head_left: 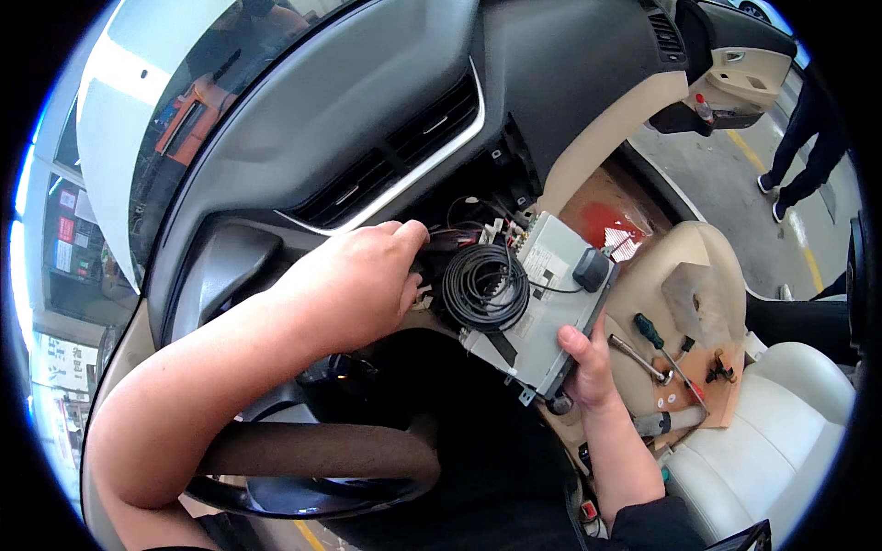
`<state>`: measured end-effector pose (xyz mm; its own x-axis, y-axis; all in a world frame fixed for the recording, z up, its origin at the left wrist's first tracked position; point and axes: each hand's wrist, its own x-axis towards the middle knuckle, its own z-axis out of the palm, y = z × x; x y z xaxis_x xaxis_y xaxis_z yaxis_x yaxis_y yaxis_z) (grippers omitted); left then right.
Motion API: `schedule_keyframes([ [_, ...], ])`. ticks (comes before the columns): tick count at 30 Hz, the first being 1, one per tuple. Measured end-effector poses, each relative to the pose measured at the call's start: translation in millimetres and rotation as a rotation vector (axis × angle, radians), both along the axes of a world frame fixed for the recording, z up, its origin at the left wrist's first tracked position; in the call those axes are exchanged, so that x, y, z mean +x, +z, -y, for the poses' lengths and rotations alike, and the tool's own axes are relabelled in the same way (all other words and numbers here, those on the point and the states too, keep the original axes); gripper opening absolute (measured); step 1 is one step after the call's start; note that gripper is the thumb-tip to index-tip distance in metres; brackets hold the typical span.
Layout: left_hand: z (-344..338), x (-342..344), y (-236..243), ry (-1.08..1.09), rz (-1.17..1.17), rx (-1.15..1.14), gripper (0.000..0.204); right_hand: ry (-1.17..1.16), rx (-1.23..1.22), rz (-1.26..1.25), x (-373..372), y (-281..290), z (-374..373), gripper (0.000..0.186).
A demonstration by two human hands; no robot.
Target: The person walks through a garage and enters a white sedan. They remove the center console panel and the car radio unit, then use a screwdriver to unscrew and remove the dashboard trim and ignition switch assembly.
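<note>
Left forearm [230,367] arches over the wheel [317,450], my left hand [377,271] near the wires [448,238]; I can't tell if it grips any. My right hand [589,360] clasps the unit [551,317] between both hands, seemingly steadying it, coil [459,294] on top.

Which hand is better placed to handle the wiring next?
Left, probably: the left hand is beside the thin dark and reddish wires, while the right hand grips the silver, box-shaped metal unit.

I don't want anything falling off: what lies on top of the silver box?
On the silver box sit a small black block and, lapping over one side, a coil of black cable. The surface directly beneath both is covered, so I can't see it.
</note>
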<state>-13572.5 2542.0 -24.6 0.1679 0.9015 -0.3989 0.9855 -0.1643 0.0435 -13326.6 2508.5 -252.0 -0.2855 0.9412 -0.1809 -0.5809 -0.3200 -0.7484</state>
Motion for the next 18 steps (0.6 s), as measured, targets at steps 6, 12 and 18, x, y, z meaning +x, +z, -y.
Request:
schedule_keyframes([
  [6,-9,-12,-37,-0.043,0.245,0.026,0.049,0.058,0.016,0.070,24,-15,-9,0.111],
  [12,-48,3,-60,-0.152,0.275,0.008,0.042,0.040,0.124,0.180,44,-35,-37,0.119],
  [18,-51,3,-74,-0.178,0.219,-0.045,0.036,0.065,0.110,0.172,47,-33,-48,0.128],
])
